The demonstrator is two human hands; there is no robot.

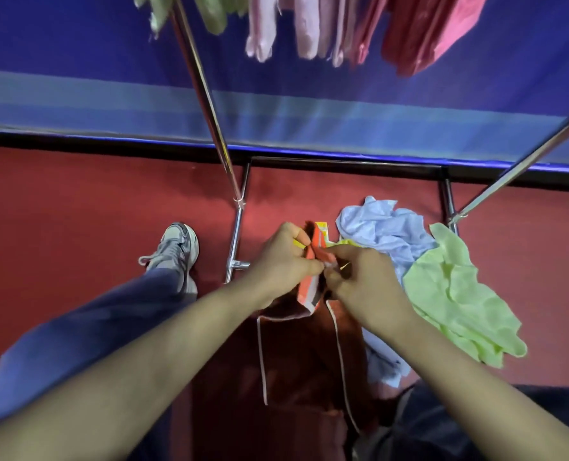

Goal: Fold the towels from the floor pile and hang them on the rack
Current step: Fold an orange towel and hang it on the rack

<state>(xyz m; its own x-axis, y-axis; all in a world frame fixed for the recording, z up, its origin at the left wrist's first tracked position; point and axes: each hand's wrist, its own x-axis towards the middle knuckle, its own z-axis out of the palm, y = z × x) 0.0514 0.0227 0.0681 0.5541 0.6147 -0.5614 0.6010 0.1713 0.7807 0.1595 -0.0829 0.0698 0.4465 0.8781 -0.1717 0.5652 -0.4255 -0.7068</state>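
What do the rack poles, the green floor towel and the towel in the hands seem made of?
Rack poles: polished metal, likely steel or chrome; bright reflections.
Green towel: soft, matte cloth, maybe microfiber; it lies crumpled.
Held towel: thick dark red cloth, pale edging; fibre unclear.

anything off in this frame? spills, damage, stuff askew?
Nothing stands out. The light blue towel and lime green towel lie crumpled on the red floor by the base of the rack, which is just the unfolded pile. Both the left hand and right hand pinch the dark red towel at its striped edge. No spill or damage visible.
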